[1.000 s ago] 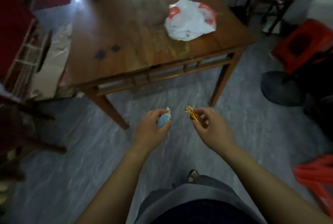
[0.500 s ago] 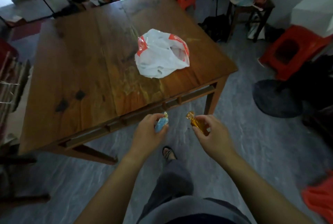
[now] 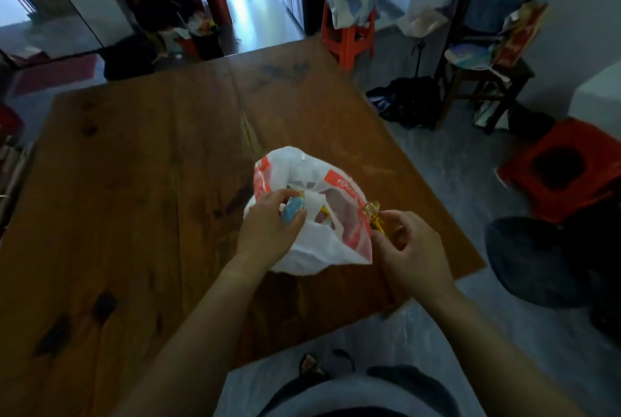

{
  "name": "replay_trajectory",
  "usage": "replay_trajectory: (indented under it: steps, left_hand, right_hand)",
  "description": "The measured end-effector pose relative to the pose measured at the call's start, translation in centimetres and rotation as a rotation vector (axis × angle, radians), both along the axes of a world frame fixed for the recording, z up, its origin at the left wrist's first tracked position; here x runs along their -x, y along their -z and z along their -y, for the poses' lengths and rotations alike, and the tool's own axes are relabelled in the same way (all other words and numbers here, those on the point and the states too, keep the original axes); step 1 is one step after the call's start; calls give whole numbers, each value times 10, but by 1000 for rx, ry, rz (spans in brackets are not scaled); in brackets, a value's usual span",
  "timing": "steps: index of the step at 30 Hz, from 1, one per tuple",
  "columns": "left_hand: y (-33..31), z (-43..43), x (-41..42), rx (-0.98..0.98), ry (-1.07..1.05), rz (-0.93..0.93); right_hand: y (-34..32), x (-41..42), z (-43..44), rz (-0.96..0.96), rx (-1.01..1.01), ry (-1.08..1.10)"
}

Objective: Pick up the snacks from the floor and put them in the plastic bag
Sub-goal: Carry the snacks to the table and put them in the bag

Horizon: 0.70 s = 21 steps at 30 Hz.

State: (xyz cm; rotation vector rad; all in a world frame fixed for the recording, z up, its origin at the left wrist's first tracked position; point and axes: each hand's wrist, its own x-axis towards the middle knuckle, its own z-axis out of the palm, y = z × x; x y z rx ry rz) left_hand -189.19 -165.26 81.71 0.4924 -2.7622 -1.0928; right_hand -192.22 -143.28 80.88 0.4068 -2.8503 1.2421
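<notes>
A white plastic bag with red-orange print sits on the wooden table, its mouth gaping toward me. My left hand grips a blue wrapped snack at the bag's left rim, over the opening. My right hand pinches a gold wrapped snack just beside the bag's right edge. Something yellow shows inside the bag; what else it holds is hidden.
Red plastic stools stand at the right and behind the table. A dark round stool is by the table's right corner. A wooden chair with clutter is at the back right. My legs and sandalled foot are below.
I have stepped up to the table. Both hands, still holding their snacks, rose from below the table edge to the bag, the left one reaching its opening.
</notes>
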Motion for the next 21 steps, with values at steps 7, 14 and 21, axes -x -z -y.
replay_trajectory:
  steps: [7, 14, 21]
  left_hand:
    - [14, -8, 67, -23, -132, -49]
    - [36, -32, 99, 140, -434, 41]
    - [58, -46, 59, 113, -817, 297]
  right_hand:
    - [19, 78, -1, 120, -46, -203]
    - [9, 170, -4, 104, -22, -548]
    - [29, 209, 14, 180, 15, -706]
